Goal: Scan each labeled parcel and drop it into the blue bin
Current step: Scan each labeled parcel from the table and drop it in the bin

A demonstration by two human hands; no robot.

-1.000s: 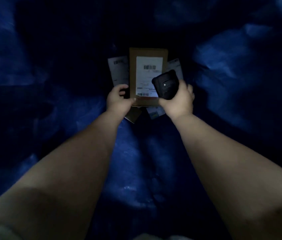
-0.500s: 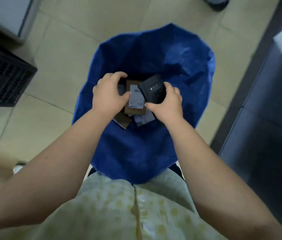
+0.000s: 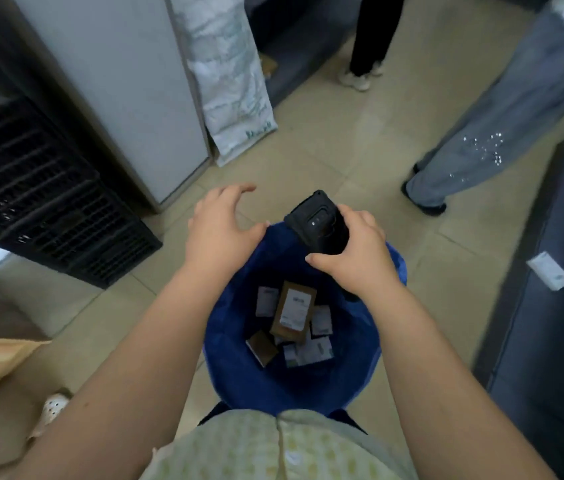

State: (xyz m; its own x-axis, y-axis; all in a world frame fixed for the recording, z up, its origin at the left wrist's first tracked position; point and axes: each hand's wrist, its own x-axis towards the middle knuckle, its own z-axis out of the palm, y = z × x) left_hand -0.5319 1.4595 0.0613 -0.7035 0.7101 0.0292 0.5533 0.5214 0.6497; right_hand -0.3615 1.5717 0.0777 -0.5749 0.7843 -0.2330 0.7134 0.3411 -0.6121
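The blue bin (image 3: 239, 375) stands on the floor in front of me. At its bottom lies a brown parcel (image 3: 293, 311) with a white label face up, on top of several smaller labeled parcels (image 3: 308, 351). My right hand (image 3: 356, 258) grips a black handheld scanner (image 3: 318, 223) above the bin's far rim. My left hand (image 3: 221, 226) hovers over the far left rim with fingers spread, holding nothing.
A black wire crate (image 3: 41, 195) and a grey cabinet (image 3: 128, 84) stand at the left, with a white sack (image 3: 232, 74) leaning beside them. A dark bench (image 3: 550, 306) runs along the right. Two people's legs (image 3: 502, 116) stand on the tiled floor beyond.
My head has lifted out of the dark bin, so the room is in view. My left hand let go of the brown parcel, which now lies in the bin. Both hands rose to the rim.
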